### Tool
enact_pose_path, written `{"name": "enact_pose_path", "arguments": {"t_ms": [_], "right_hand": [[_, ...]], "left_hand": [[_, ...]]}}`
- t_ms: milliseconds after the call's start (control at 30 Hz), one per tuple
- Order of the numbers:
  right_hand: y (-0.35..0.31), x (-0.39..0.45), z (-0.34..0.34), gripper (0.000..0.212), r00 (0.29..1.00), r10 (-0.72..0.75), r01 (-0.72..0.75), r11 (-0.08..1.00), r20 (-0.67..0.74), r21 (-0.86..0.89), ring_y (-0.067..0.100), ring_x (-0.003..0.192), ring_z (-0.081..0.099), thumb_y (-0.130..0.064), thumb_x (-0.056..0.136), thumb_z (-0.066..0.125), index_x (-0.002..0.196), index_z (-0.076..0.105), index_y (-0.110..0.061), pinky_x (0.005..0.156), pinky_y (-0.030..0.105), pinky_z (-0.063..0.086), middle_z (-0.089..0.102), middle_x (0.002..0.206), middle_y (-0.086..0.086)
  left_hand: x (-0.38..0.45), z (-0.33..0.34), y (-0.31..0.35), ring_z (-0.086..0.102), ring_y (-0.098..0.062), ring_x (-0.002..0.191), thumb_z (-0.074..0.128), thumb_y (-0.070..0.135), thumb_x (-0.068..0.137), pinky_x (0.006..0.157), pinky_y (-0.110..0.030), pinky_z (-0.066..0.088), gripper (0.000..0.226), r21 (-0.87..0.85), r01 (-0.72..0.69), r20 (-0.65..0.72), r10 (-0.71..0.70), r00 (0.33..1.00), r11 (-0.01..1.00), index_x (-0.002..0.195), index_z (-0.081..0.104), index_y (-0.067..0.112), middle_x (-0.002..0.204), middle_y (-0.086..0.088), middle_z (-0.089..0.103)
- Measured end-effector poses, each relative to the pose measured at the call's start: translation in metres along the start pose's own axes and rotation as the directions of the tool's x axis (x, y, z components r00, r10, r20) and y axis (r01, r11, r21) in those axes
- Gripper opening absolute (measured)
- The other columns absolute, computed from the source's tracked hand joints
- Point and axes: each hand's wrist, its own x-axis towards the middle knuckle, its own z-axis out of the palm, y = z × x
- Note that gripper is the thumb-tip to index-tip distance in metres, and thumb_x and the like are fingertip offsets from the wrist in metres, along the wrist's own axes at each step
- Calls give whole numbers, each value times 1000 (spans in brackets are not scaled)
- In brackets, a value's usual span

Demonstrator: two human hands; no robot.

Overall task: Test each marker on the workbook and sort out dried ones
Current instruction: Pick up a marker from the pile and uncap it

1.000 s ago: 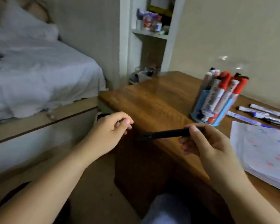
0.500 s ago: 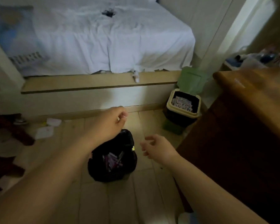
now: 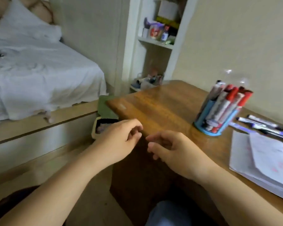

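Observation:
A blue holder [image 3: 216,123] packed with several red-capped markers [image 3: 230,100] stands on the wooden desk [image 3: 162,105]. Right of it lie a few loose blue and black markers [image 3: 265,126]. The white workbook [image 3: 266,159], with faint coloured scribbles, lies open at the desk's right edge. My left hand [image 3: 119,139] and my right hand [image 3: 171,150] hover side by side by the desk's near left corner, fingers loosely curled, both holding nothing.
A small beige bin [image 3: 100,128] with a green lid [image 3: 104,106] stands on the floor between the desk and the bed [image 3: 39,75]. A white shelf unit [image 3: 155,41] with small items stands behind the desk. My knee [image 3: 168,214] shows at the bottom.
A second ago my right hand held a black marker over the desk edge. Half a second ago both hands hung empty over a black bag on the floor. Now the view is back on the desk.

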Motion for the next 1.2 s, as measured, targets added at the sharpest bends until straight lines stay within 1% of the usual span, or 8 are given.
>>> {"name": "enact_pose_path", "arguments": {"t_ms": [167,300,467,600,733,933,1100,1200], "right_hand": [[68,-70,-97,13,931,102,-165,974,-352,-154,-2,76,58,-35,90,58,103,62,-37,71,15,48,61,81,-20],[125,-128,-154,14,835,263,-376,914,-483,-153,-6,75,55,-32,92,56,105,60,-37,64,7,43,57,82,-23],[190,-173,-204,16,704,396,-565,815,-589,-128,4,76,61,-29,90,59,106,63,-30,63,19,51,62,87,-15],[242,-190,-239,25,625,431,-670,724,-651,-164,11,89,61,-20,92,57,116,64,-20,77,19,46,68,108,-2],[292,-188,-269,41,537,495,-795,568,-684,-213,21,116,55,-12,96,45,136,48,-20,91,29,46,50,138,3],[345,-156,-299,52,565,539,-823,425,-625,-377,20,140,26,-6,95,43,144,36,-23,112,34,27,32,152,-1],[357,-140,-303,41,601,531,-795,323,-597,-513,22,124,43,-11,94,49,132,51,-26,106,35,34,53,130,1],[350,-146,-295,36,646,453,-762,430,-615,-484,24,117,47,-21,97,47,132,51,-29,99,34,35,52,124,2]], "left_hand": [[56,57,114,54,3,85,52,33,93,65,-5,38,13,-85,-243,124,252,960,966,105,54,36,98,23,53],[88,118,197,53,1,87,50,31,94,71,-10,44,15,-162,-379,225,408,885,911,108,55,34,100,19,54],[119,181,274,52,-5,80,48,27,94,78,-28,48,12,-248,-492,324,550,770,835,103,56,29,88,15,51],[138,219,306,51,-3,87,47,27,94,81,-27,47,11,-300,-529,342,607,717,794,101,56,27,97,14,52],[147,248,303,49,-1,95,48,29,94,83,-19,41,12,-303,-529,290,605,741,793,103,55,28,102,16,52],[154,252,284,47,2,96,48,31,94,78,-10,35,14,-320,-521,222,597,771,791,105,57,29,102,18,53],[156,252,280,48,-3,99,45,32,95,88,-21,38,16,-283,-551,215,612,761,785,107,55,28,103,15,52],[155,252,281,47,-3,103,45,31,95,91,-22,37,20,-275,-579,202,635,746,767,112,54,27,109,13,52]]}}
